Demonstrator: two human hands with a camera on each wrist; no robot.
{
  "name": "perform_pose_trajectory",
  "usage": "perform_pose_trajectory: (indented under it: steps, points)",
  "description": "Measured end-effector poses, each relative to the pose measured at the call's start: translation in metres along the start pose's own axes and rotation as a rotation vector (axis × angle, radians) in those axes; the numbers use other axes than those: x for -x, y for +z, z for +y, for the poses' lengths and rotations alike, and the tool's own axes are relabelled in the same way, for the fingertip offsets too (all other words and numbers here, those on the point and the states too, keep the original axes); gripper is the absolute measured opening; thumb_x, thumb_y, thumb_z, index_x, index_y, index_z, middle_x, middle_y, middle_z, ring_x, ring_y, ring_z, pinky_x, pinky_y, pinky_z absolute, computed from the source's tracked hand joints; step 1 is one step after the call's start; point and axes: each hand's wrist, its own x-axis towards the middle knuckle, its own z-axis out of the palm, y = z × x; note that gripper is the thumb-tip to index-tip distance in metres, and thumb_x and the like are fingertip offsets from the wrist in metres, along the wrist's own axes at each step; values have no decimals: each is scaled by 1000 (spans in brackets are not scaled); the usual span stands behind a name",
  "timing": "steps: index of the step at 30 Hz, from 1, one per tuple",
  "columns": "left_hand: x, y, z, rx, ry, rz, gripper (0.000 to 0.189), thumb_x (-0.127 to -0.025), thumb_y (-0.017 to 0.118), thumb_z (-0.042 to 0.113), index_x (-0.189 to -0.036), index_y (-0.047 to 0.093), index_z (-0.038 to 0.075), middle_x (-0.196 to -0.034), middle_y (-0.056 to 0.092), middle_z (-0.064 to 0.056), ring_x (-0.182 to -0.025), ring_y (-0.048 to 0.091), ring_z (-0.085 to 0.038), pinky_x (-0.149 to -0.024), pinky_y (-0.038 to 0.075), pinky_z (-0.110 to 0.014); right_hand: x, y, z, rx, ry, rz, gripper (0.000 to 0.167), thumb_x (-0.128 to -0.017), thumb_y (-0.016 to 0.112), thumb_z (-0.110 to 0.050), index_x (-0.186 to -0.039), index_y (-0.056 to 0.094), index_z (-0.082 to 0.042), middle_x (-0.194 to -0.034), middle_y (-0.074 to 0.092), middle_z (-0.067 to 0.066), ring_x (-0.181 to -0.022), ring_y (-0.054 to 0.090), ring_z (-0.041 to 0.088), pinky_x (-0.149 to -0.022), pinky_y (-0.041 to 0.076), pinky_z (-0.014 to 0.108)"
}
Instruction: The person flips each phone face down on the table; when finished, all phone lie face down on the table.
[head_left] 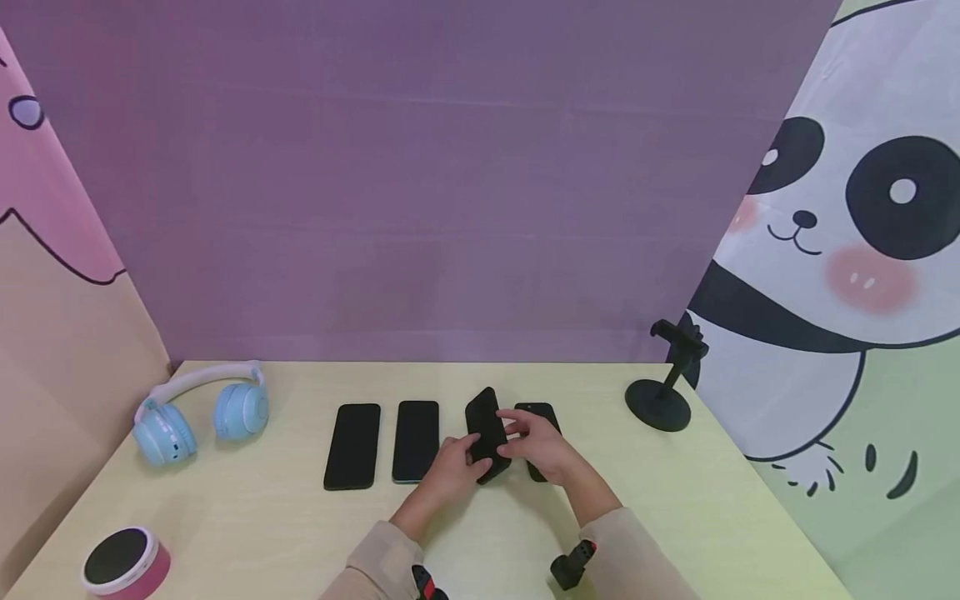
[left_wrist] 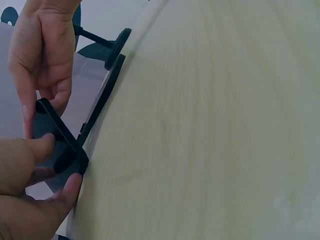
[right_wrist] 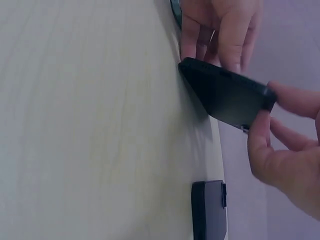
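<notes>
A black smartphone (head_left: 487,425) is held tilted up off the table between both hands, its lower edge close over the surface. My left hand (head_left: 452,467) pinches its lower left side between thumb and fingers. From the other side my right hand (head_left: 536,446) grips the right edge, fingertips and thumb on its rim. In the right wrist view the phone's dark face (right_wrist: 227,97) shows slanting between the two hands. Partly covered by my right hand, another dark phone (head_left: 542,411) lies on the table. Two more black phones, one far left (head_left: 352,446) and one nearer (head_left: 416,437), lie in the same row.
Blue and white headphones (head_left: 242,410) lie at the back left of the pale wooden table (head_left: 262,533). A round pink and white device with a black top (head_left: 116,557) stands front left. At the back right is a black stand (head_left: 658,405) on a round base.
</notes>
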Motion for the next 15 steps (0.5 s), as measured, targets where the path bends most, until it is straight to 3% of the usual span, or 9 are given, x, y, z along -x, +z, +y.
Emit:
perform_pose_trajectory:
  steps: [3,7,11,15]
  points:
    - [0,0,-2,32,30,2,52,-94,66,23,-137,51,-4,-89,44,-7,-72,45,-17,-63,38,-30,-2,-1,2,-54,-8,-44,64,-85,69,7,-143,42,5,-117,50,23,-98,55,28,-83,50,35]
    - [0,-2,-3,91,89,2,54,-96,64,25,-141,48,2,-97,48,-9,-83,50,-20,-73,43,-35,-3,-4,6,-160,-22,-149,66,-89,62,7,-147,31,7,-122,45,28,-95,59,23,-85,50,33]
    - [-2,-3,-4,212,118,-32,56,-99,60,25,-147,42,4,-112,52,-14,-102,59,-28,-85,49,-41,-3,-8,9,-243,-42,-235,63,-93,53,10,-149,24,10,-124,42,28,-99,58,20,-89,49,32]
    - [-4,-2,-5,344,115,-87,56,-101,57,19,-150,35,5,-122,51,-18,-113,58,-34,-84,53,-40,-3,-9,10,-284,-53,-271,61,-95,49,11,-149,23,10,-124,40,27,-101,56,19,-91,48,34]
